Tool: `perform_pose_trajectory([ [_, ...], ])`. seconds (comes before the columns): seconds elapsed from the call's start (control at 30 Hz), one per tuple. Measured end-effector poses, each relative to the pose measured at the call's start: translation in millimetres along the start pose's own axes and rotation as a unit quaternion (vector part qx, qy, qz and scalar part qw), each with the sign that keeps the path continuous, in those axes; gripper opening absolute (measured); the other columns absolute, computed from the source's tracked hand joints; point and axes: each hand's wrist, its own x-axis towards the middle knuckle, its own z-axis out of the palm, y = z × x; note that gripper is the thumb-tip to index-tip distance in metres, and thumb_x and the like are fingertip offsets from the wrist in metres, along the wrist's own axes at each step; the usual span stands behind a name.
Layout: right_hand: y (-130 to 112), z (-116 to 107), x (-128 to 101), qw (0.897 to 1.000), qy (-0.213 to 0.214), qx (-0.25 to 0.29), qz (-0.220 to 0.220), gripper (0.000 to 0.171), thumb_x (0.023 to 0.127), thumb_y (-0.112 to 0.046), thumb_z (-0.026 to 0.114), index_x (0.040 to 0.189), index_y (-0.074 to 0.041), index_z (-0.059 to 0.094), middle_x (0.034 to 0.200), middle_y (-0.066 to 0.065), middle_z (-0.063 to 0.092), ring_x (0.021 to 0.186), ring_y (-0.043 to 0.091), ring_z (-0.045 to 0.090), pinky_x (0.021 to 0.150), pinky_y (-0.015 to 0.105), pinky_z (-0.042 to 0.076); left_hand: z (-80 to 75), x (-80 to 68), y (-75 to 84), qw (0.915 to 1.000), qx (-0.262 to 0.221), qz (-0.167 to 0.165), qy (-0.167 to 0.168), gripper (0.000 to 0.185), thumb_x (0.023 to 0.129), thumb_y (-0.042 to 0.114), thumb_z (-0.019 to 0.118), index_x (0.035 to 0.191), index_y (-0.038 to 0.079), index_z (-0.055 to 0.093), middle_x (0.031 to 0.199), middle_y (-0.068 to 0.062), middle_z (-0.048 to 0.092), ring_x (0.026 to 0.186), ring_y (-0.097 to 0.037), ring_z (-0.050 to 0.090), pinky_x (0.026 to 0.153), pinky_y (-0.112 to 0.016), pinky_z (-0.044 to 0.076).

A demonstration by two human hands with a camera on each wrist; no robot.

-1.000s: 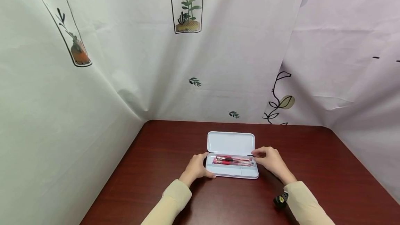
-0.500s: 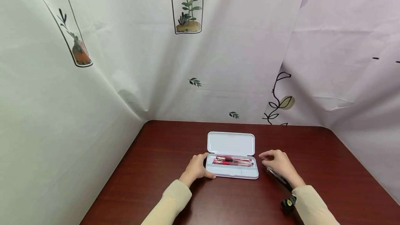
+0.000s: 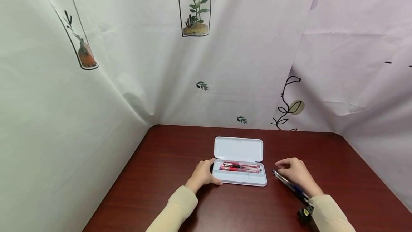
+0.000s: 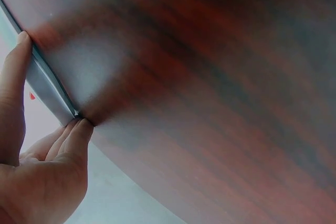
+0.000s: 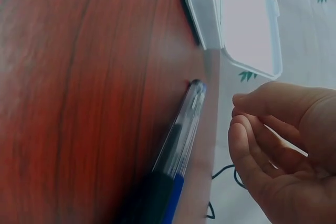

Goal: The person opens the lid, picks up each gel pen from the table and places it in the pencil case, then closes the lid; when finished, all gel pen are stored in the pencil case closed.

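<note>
Steadying open pencil case (image 3: 239, 174) with left hand (image 3: 202, 174), grip grasping its end against sliding; right hand (image 3: 297, 174) released, hovering over blue pen (image 3: 291, 186) on desk (image 3: 161, 174).

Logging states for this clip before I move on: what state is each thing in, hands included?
Pencil case: open, lid folded back flat on the table.
Red pens: lying in the case's tray.
Blue pen: lying on the table to the right of the case, not gripped.
Left hand: holds the case's left end, thumb and fingers on its edge.
Right hand: over the blue pen, fingers loosely curled, holding nothing.
</note>
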Motion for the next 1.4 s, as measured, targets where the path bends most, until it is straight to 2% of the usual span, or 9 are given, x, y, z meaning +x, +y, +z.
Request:
perform_pose_trajectory([
  [0.63, 20, -2, -16, 1.000, -0.014, 0.002, 0.028, 0.021, 0.074, 0.000, 0.071, 0.094, -0.003, 0.076, 0.084, 0.005, 0.073, 0.075, 0.014, 0.065, 0.063, 0.024, 0.050, 2.0, -0.7, 0.0, 1.0000, -0.001, -0.003, -0.001, 0.089, 0.053, 0.028, 0.098, 0.128, -0.002, 0.060, 0.117, -0.018, 0.066, 0.104, -0.030, 0.061, 0.092, -0.044, 0.051],
  [0.9, 20, -5, -18, 0.998, -0.036, -0.007, 0.054, 0.019, 0.075, -0.002, 0.071, 0.093, 0.000, 0.075, 0.082, 0.005, 0.071, 0.072, 0.013, 0.059, 0.061, 0.026, 0.047, 0.0, 0.0, -0.4, 1.0000, -0.002, -0.002, 0.001, 0.088, 0.053, 0.028, 0.098, 0.127, -0.001, 0.060, 0.116, -0.018, 0.066, 0.102, -0.029, 0.061, 0.091, -0.044, 0.051],
  [1.2, 17, -4, -17, 0.998, -0.040, -0.053, 0.019, 0.013, 0.073, -0.001, 0.070, 0.083, -0.006, 0.076, 0.076, 0.002, 0.070, 0.066, 0.012, 0.055, 0.059, 0.028, 0.046, 0.9, 0.1, -1.3, 1.0000, -0.002, -0.003, -0.002, 0.088, 0.053, 0.028, 0.097, 0.127, -0.003, 0.060, 0.116, -0.019, 0.066, 0.102, -0.029, 0.060, 0.092, -0.045, 0.050],
  [1.4, 14, -4, -16, 0.996, -0.047, -0.071, 0.005, 0.014, 0.073, 0.002, 0.068, 0.083, -0.003, 0.076, 0.077, 0.003, 0.070, 0.066, 0.013, 0.057, 0.058, 0.031, 0.048, 1.6, 0.9, -1.8, 1.0000, -0.002, -0.002, -0.001, 0.090, 0.053, 0.029, 0.097, 0.128, -0.003, 0.059, 0.119, -0.020, 0.065, 0.105, -0.030, 0.060, 0.093, -0.045, 0.050],
])
